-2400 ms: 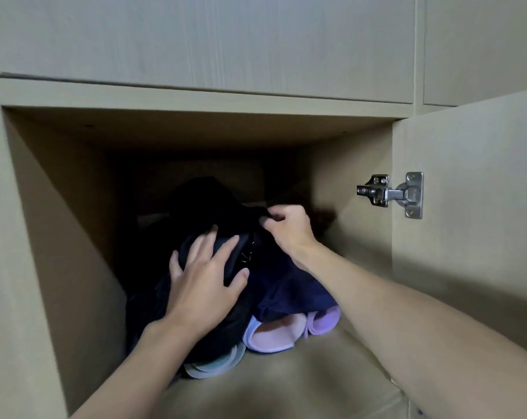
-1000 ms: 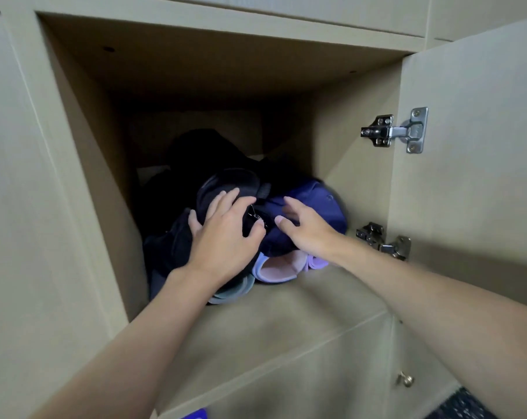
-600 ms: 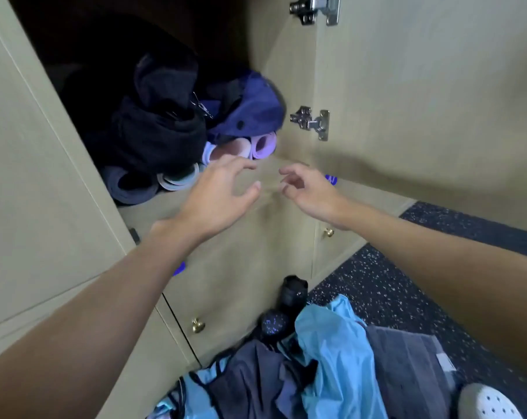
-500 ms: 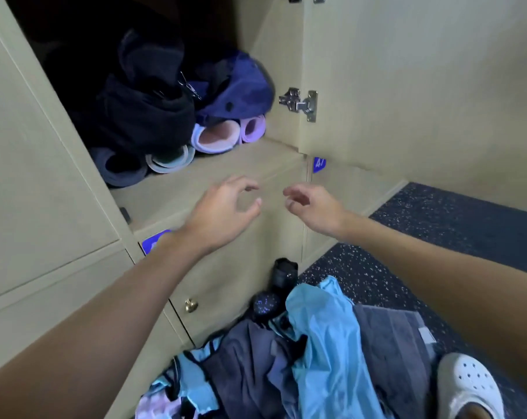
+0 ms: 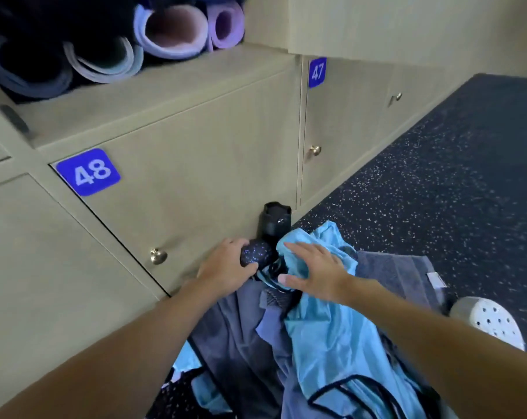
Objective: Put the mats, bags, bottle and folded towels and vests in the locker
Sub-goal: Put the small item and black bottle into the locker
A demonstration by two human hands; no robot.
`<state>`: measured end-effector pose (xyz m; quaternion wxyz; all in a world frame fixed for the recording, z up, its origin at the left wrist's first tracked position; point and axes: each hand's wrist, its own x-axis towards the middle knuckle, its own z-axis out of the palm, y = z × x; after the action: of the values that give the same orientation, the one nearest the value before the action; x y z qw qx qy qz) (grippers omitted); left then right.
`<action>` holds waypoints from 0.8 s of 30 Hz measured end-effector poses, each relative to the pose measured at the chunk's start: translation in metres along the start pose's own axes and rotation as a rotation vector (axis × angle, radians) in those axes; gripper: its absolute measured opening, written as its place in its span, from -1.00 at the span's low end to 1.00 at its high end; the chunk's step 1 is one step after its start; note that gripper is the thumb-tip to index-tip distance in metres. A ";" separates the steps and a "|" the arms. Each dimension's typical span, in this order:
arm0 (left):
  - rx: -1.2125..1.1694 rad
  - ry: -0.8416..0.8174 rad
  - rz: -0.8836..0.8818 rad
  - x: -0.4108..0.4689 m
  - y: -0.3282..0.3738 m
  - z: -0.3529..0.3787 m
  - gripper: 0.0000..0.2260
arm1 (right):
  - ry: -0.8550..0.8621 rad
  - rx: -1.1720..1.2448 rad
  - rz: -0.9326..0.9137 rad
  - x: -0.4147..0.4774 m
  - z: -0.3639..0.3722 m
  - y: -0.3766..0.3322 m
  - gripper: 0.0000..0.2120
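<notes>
Low on the floor, my left hand (image 5: pixel 226 267) grips a dark, blue-speckled rounded object (image 5: pixel 256 256). It lies against a black bottle (image 5: pixel 275 220) that stands upright at the foot of the lockers. My right hand (image 5: pixel 313 269) hovers with spread fingers over a light blue vest (image 5: pixel 331 331) and holds nothing. The vest tops a heap with grey cloth (image 5: pixel 241 334) and a grey towel (image 5: pixel 398 273). Rolled mats, pink-purple (image 5: pixel 171 28), purple (image 5: pixel 226 24), pale green (image 5: pixel 105 63) and dark blue (image 5: pixel 29 75), lie in the open locker (image 5: pixel 171 86) at the top left.
Closed locker doors marked 48 (image 5: pixel 88 172) and 47 (image 5: pixel 317 72) with brass knobs (image 5: pixel 158 256) stand behind the heap. The open locker door (image 5: pixel 407 22) hangs at the top right. Dark speckled floor (image 5: pixel 437 176) spreads right; a white clog (image 5: pixel 492 323) is at the right edge.
Both hands left the bags in the locker and dropped to the floor heap. My left hand has taken hold of the speckled object. The view tilted down.
</notes>
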<state>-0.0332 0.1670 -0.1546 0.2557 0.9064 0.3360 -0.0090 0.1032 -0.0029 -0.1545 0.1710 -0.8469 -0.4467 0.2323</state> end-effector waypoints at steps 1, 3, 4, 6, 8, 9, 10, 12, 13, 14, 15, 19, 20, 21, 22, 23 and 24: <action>0.000 -0.005 0.000 0.010 -0.006 0.007 -0.33 | -0.008 0.017 0.015 0.005 0.007 0.005 -0.24; -0.014 -0.032 0.005 0.029 -0.010 0.021 -0.34 | -0.031 0.018 0.035 0.016 0.024 0.015 -0.18; -0.023 -0.048 0.013 0.036 -0.011 0.027 -0.35 | -0.040 -0.002 0.036 0.021 0.031 0.018 -0.16; -0.045 -0.066 0.023 0.048 -0.015 0.038 -0.32 | -0.050 -0.047 0.035 0.031 0.046 0.025 -0.15; -0.094 -0.087 0.026 0.057 -0.019 0.047 -0.28 | -0.045 -0.053 0.032 0.038 0.054 0.029 -0.15; -0.119 -0.091 0.019 0.061 -0.021 0.050 -0.27 | -0.046 -0.047 0.034 0.040 0.056 0.030 -0.15; -0.135 -0.089 0.009 0.064 -0.022 0.051 -0.27 | -0.050 -0.039 0.036 0.041 0.056 0.031 -0.15; -0.131 -0.069 -0.013 0.064 -0.020 0.046 -0.30 | -0.062 -0.019 0.042 0.041 0.052 0.031 -0.18; -0.117 -0.062 -0.015 0.061 -0.019 0.042 -0.32 | -0.073 -0.003 0.044 0.040 0.048 0.030 -0.18; -0.108 -0.061 -0.017 0.056 -0.020 0.037 -0.33 | -0.082 0.016 0.047 0.040 0.043 0.029 -0.19; -0.113 -0.058 -0.023 0.049 -0.019 0.030 -0.34 | -0.087 0.039 0.051 0.039 0.039 0.028 -0.21; -0.208 0.090 -0.041 0.019 -0.008 -0.011 -0.38 | -0.088 0.070 0.075 0.033 0.011 0.016 -0.23; -0.236 0.136 -0.028 0.013 0.001 -0.026 -0.39 | -0.082 0.065 0.068 0.032 0.004 0.011 -0.23; -0.264 0.163 -0.014 0.007 0.011 -0.042 -0.39 | -0.073 0.072 0.058 0.031 -0.004 0.006 -0.22; -0.292 0.176 0.007 0.002 0.022 -0.059 -0.40 | -0.056 0.098 0.040 0.030 -0.012 -0.001 -0.21; -0.321 0.188 0.028 -0.004 0.034 -0.078 -0.39 | -0.038 0.163 0.017 0.031 -0.021 -0.008 -0.18; -0.356 0.212 0.051 -0.009 0.046 -0.097 -0.39 | -0.016 0.268 -0.015 0.030 -0.031 -0.016 -0.13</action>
<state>-0.0271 0.1774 -0.0481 0.3750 0.8511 0.3343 0.1522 0.1242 0.0284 -0.1275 0.2808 -0.8112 -0.4194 0.2952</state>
